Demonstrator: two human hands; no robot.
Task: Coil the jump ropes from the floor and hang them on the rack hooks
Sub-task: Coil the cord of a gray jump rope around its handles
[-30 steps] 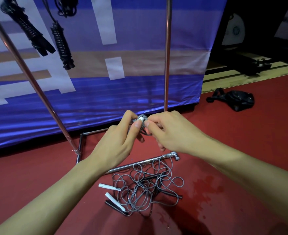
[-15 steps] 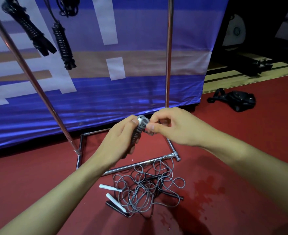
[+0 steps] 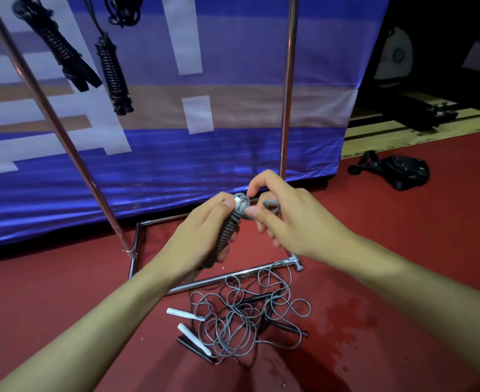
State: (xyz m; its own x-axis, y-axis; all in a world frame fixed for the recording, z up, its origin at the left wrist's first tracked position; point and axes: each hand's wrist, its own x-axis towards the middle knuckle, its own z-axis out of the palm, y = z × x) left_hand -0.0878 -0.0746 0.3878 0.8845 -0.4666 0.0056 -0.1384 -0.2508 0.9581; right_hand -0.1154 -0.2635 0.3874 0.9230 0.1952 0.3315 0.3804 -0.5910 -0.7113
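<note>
Both forearms reach forward over the red floor (image 3: 63, 292). The left hand (image 3: 202, 236) wraps its fingers around a tightly coiled grey jump rope bundle (image 3: 227, 233), thumb pressing near its white top. The right hand (image 3: 284, 219) pinches a small grey loop at the bundle's upper end. Below, a tangle of loose grey and black jump ropes (image 3: 244, 318) lies beside the chrome rack base bar (image 3: 233, 277).

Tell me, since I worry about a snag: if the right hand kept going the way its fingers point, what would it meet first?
The right hand points left toward the coiled rope that the left hand grips, and already pinches a loop at its top. So rope first, then left fingers; depth looks close, though unsure.
</note>
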